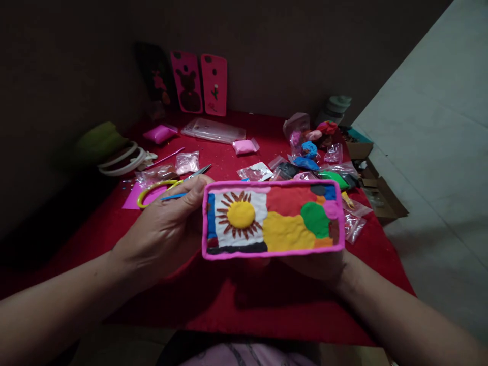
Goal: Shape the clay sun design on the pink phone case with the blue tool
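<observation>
A rectangular panel (288, 231) covered in modelling clay hangs above the near part of the table, its decorated face toward me. A pink clay rim frames a yellow sun with brown rays on white, beside red, yellow, green, blue and black patches. My left hand (168, 223) grips its left end, the thumb at the upper left corner and the other fingers mostly hidden. A thin blue stick (173, 196) shows by that hand; whether it is held I cannot tell. Under and behind the panel's right half, my right hand (320, 263) supports it, fingers hidden.
Yellow-handled scissors (143, 199) lie left on the red cloth (213, 147). Decorated phone cases (214, 84) lean against the back wall, with a clear case (213, 130) before them. Several clay packets (307, 162) crowd the right side near a bottle (337, 107). Cardboard boxes (385, 198) stand beyond the right edge.
</observation>
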### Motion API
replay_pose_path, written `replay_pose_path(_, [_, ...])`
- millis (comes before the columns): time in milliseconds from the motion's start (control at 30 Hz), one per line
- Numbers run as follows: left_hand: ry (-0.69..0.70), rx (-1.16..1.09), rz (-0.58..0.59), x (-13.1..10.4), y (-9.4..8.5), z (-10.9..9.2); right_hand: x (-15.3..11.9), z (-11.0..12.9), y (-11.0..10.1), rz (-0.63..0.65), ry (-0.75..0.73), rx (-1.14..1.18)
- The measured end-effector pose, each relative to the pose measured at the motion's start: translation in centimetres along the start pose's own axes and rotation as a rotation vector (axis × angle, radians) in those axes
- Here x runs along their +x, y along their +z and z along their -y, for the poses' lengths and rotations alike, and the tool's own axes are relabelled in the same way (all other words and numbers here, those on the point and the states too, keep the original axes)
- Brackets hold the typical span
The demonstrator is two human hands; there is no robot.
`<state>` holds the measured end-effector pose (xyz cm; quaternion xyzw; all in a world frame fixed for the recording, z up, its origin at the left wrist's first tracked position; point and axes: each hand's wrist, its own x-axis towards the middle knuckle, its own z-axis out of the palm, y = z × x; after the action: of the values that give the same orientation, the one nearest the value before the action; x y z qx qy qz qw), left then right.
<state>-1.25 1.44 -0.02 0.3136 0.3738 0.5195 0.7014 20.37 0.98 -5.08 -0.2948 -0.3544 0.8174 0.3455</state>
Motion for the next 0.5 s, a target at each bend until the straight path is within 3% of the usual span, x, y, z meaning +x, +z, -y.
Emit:
replay_pose_path(200, [0.037,-0.047,0.030,0.8,-1.0,0.7,0.1,0.0,2.1,0.006,-0.170,0.120])
replay_pose_path(500, [0.040,0.110,0.085,1.1,-1.1,1.7,0.1,0.4,2.3,-0.059,-0.183,0.272])
